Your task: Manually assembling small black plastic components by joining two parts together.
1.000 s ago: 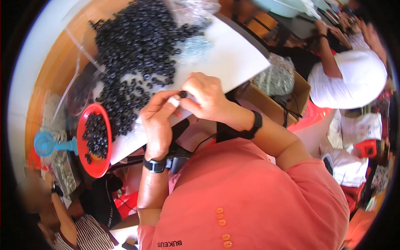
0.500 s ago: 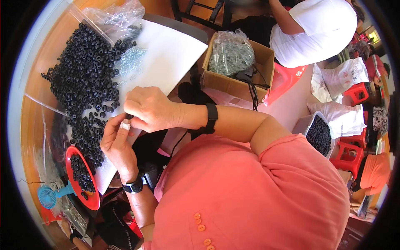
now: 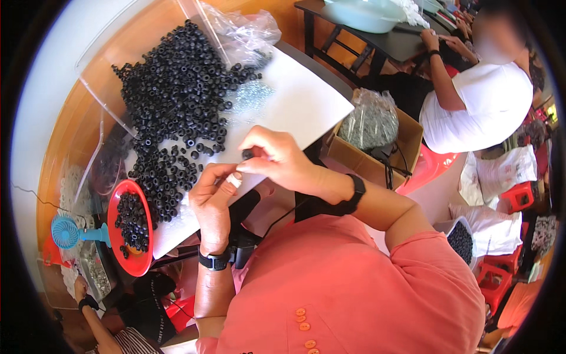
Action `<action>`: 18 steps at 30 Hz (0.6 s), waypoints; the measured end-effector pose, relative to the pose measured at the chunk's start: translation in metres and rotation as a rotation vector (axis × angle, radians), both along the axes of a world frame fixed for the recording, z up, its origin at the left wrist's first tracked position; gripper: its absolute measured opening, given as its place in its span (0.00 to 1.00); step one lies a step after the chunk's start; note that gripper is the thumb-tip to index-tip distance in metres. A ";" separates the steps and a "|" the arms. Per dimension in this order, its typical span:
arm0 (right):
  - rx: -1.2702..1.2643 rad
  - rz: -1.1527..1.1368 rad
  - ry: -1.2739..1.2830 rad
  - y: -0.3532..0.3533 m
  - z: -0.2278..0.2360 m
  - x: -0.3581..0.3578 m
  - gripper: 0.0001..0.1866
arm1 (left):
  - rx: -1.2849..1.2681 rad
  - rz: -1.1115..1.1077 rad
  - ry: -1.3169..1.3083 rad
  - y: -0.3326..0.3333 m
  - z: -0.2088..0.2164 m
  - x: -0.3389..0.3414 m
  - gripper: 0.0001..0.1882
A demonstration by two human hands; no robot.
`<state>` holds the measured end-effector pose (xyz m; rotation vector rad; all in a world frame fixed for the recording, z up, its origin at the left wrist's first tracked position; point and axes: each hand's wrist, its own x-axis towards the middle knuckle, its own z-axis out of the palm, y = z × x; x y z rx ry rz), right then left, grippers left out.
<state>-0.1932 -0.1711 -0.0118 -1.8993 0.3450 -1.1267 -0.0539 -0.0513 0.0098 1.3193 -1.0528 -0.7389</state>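
My right hand point(image 3: 286, 162) pinches a small round black part point(image 3: 247, 154) between its fingertips, just above the front edge of the white board point(image 3: 312, 100). Close beside it, to the left, my left hand point(image 3: 213, 197) has its fingers curled together, with white tape round the thumb tip. Whatever the left fingers hold, if anything, is hidden. Beyond both hands spreads a large heap of black ring-shaped parts point(image 3: 177, 88), many with a hole through the middle. Tiny clear pieces point(image 3: 250, 97) lie to the right of the heap.
A red plate point(image 3: 141, 265) of black parts stands at the left, beside a small blue fan point(image 3: 65, 231). Clear plastic bag point(image 3: 247, 29) lies at the back. On the right are a cardboard box point(image 3: 348, 154) and a person in a white shirt point(image 3: 483, 106).
The view has shifted, so the board and heap appear farther right. My right hand has lifted slightly from my left, and the black part now shows in its fingertips.
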 end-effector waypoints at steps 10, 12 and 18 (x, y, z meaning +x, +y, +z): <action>-0.102 -0.296 0.215 -0.180 0.122 0.013 0.10 | 0.069 -0.016 0.114 -0.001 0.007 0.004 0.06; -0.219 -0.418 0.281 -0.212 0.141 0.029 0.11 | 0.074 -0.011 0.120 0.000 0.008 0.003 0.06; -0.406 -0.539 0.655 -0.277 0.125 0.073 0.17 | 0.063 -0.054 0.190 0.001 0.008 0.000 0.06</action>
